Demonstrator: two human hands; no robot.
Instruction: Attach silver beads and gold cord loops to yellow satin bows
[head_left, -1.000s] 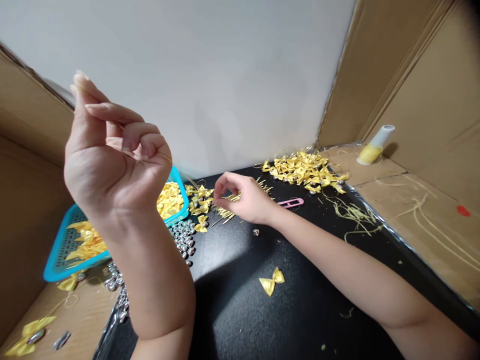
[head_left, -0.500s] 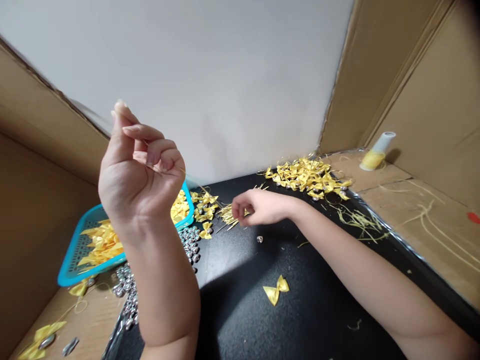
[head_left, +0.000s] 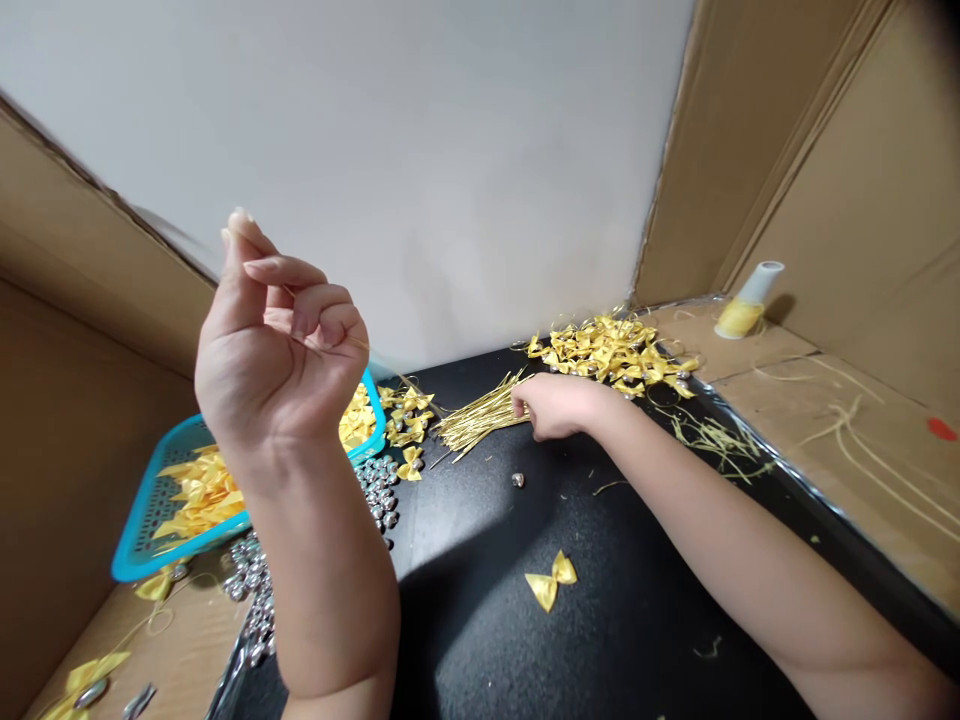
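Observation:
My left hand [head_left: 285,330] is raised on the left, thumb and forefinger pinched on a thin thread [head_left: 390,370]. The thread runs through the curled fingers and slants down toward the table. Low at the back of the table, my right hand [head_left: 559,405] has its fingers curled down at the right end of a bundle of gold wire ties [head_left: 480,415]; its fingertips are mostly hidden. A small silver bead [head_left: 518,480] lies just in front of the bundle. Nearer to me rests a single yellow ribbon bow [head_left: 553,582].
Left stands a blue basket [head_left: 129,545] of yellow ribbon pieces, with silver beads [head_left: 251,590] scattered beside it. A heap of yellow bows [head_left: 607,350] sits at the back right. Thread scraps [head_left: 720,440] and a thread spool [head_left: 750,300] lie right, near cardboard walls [head_left: 847,200].
My right hand has moved right along the gold wire ties, from their middle to their right end, uncovering most of the bundle. My left hand holds its raised pinch almost unmoved.

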